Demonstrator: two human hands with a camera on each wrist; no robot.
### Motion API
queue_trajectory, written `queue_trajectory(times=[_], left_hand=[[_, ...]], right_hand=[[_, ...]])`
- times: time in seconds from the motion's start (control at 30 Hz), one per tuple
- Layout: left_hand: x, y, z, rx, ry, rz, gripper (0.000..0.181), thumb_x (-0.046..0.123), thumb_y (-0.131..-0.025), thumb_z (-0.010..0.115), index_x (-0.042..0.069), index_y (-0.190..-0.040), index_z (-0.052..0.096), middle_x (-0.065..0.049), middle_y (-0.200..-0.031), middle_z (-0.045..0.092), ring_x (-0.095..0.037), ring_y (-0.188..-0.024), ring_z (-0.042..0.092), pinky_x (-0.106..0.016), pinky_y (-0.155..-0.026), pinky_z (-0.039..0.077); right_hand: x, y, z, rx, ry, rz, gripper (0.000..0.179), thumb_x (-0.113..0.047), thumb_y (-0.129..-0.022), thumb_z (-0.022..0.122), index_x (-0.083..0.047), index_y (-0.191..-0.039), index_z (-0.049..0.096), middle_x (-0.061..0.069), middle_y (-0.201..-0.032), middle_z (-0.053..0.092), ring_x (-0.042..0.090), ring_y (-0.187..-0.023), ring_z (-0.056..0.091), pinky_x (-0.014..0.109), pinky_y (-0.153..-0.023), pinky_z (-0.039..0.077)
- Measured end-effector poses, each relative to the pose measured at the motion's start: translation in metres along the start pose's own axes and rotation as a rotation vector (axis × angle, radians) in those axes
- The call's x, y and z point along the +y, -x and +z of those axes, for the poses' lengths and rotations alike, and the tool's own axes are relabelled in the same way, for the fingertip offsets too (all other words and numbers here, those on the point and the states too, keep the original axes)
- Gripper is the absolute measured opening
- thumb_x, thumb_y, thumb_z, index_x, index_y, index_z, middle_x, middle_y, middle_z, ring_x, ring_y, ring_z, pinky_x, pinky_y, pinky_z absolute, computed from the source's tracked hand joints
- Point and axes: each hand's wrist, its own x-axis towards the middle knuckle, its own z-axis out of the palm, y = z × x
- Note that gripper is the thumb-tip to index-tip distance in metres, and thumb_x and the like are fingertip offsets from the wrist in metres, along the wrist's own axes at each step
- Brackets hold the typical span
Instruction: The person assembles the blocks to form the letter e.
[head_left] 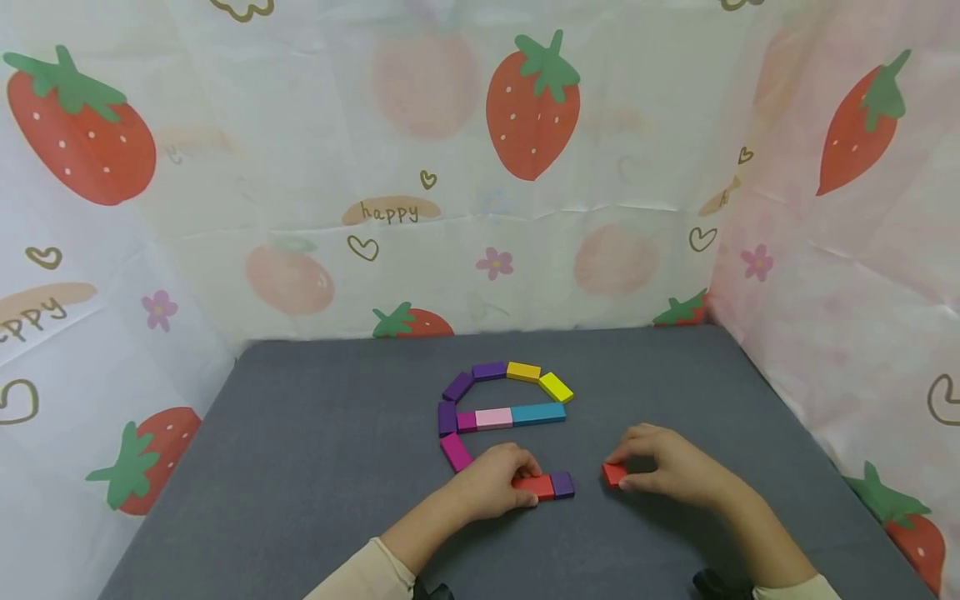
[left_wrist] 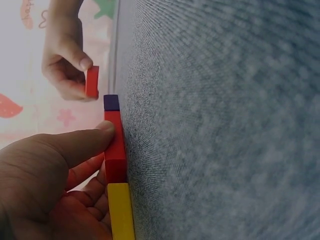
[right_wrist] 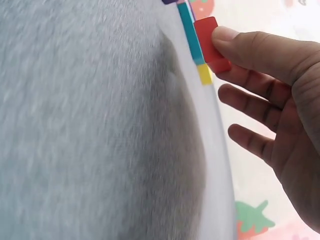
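Observation:
My left hand (head_left: 491,483) pinches a red block (head_left: 536,487) that lies in a curved row on the table, thumb on one side. A short purple block (head_left: 562,484) touches its right end. The left wrist view shows a yellow block (left_wrist: 121,210) at its other end, which my hand hides in the head view. Off to the right, my right hand (head_left: 671,462) holds another red block (right_wrist: 207,42) between thumb and index finger, apart from the row. Its other fingers are spread loosely in the right wrist view.
Purple blocks (head_left: 457,386), yellow blocks (head_left: 523,372) and a magenta block (head_left: 456,452) continue the curve. Across its middle runs a bar of a short magenta block (head_left: 467,422), a pink block (head_left: 493,418) and a blue block (head_left: 538,413). Printed cloth (head_left: 450,158) stands around the grey table (head_left: 315,433).

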Motion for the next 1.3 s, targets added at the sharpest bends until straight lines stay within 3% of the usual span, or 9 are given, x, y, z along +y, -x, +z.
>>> queue_trajectory(times=[0.5, 1.3], left_hand=[[-0.002, -0.002, 0.002, 0.005, -0.014, 0.003, 0.024, 0.027, -0.089, 0.081, 0.018, -0.110, 0.072, 0.010, -0.095, 0.058, -0.004, -0.087, 0.052, -0.022, -0.082, 0.048], [0.000, -0.002, 0.002, 0.014, -0.013, 0.000, 0.023, 0.026, -0.088, 0.082, 0.017, -0.108, 0.073, 0.009, -0.093, 0.059, -0.005, -0.084, 0.052, -0.022, -0.079, 0.047]], right_hand=[[-0.011, -0.022, 0.016, -0.052, -0.048, -0.008, 0.025, -0.038, -0.089, 0.080, -0.032, -0.113, 0.075, -0.019, -0.106, 0.063, 0.004, -0.101, 0.057, 0.035, -0.091, 0.052], [-0.011, -0.033, 0.031, -0.095, -0.062, 0.017, 0.024, -0.043, -0.088, 0.080, -0.034, -0.109, 0.074, -0.020, -0.103, 0.063, 0.005, -0.100, 0.056, 0.036, -0.091, 0.051]])
